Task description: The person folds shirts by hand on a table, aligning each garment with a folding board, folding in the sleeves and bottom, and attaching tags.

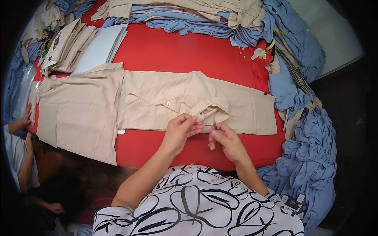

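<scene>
A beige garment point(248, 110) lies spread across the red table in front of me. Part of it is bunched up near its lower edge, and a pale button point(168, 104) shows on a flap to the left. My left hand point(182, 131) pinches a fold of this cloth between thumb and fingers. Close beside it on the right, my right hand point(227, 142) is closed around a small dark pointed tool point(215, 126); most of the tool is hidden by the fingers. A second flat beige piece point(86, 110) adjoins the garment on the left and hangs over the near edge.
Stacked beige and blue garments point(189, 19) line the far side of the red table point(177, 51). Folded beige garments point(69, 47) and white sheets point(100, 47) sit at far left. Blue garments point(307, 145) heap up on the right. Another person's hand point(26, 116) rests at the left edge.
</scene>
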The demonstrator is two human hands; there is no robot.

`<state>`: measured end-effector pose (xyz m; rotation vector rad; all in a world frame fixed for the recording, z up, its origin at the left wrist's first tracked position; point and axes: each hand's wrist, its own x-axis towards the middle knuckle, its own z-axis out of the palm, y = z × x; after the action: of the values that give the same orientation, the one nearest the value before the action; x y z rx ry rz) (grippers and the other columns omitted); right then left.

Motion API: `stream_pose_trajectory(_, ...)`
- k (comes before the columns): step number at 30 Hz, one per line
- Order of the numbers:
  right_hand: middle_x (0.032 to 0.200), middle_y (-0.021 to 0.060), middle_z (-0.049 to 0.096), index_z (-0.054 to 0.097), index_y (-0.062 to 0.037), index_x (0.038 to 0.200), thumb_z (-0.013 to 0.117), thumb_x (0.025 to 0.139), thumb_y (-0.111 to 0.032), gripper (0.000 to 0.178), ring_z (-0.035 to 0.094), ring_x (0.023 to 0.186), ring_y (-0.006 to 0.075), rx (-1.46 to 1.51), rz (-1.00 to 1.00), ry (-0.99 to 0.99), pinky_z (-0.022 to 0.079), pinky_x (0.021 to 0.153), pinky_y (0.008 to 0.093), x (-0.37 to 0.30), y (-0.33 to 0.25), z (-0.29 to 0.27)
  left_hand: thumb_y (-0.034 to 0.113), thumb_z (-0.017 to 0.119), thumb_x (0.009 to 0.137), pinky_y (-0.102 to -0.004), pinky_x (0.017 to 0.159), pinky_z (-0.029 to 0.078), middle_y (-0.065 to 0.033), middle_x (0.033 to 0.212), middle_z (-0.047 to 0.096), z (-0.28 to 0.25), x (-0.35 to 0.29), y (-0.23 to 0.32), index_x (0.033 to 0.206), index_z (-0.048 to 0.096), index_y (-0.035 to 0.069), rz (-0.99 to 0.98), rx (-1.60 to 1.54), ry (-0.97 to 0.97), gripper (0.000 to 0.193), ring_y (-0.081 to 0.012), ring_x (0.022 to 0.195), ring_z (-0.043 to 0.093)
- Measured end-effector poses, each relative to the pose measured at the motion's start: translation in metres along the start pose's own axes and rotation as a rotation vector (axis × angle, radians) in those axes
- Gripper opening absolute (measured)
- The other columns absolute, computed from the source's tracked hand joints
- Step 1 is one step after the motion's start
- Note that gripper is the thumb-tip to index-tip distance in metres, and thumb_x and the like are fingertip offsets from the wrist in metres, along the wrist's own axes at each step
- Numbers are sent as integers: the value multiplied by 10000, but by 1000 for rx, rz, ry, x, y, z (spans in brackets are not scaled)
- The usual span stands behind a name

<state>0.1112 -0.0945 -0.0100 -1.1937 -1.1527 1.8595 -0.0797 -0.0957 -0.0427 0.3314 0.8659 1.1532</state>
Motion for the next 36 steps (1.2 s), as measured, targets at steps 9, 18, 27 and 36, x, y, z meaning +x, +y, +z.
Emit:
stream_pose_trajectory(9, 875, 2, 555, 565, -19, 1041, 642, 907, -106, 178, 442, 650, 24, -377, -193, 247, 338, 532, 176, 15, 20, 17, 115, 623, 927, -283, 818, 543, -103, 950, 675, -3, -9, -12, 929, 620, 13, -60, 77, -64, 102, -167, 883, 664)
stream_pose_trajectory(18, 785, 21, 587, 536, 1, 1136, 579, 957, -165, 248, 521, 637, 63, -383, 27, 96, 434, 567, 214, -13, 9, 12, 57, 642, 898, -281, 826, 542, -96, 954, 646, -13, -3, -17, 988, 596, 4, -140, -69, -66, 115, -172, 892, 654)
stream_pose_trajectory(27, 817, 22, 592, 541, -1, 1186, 593, 949, -151, 285, 543, 673, 64, -174, 2, 232, 454, 586, 222, -22, 29, 15, 47, 653, 894, -286, 823, 543, -85, 971, 654, -10, 1, -21, 1004, 614, 21, -137, -96, -67, 120, -176, 918, 651)
stream_pose_trajectory(36, 958, 58, 639, 574, 30, 1109, 614, 927, -67, 209, 587, 898, 100, -270, -147, 264, 467, 785, 237, 9, 32, 12, 80, 623, 928, -255, 826, 532, -72, 983, 636, -11, 1, -26, 1030, 603, 7, -151, -35, -138, 128, -136, 910, 627)
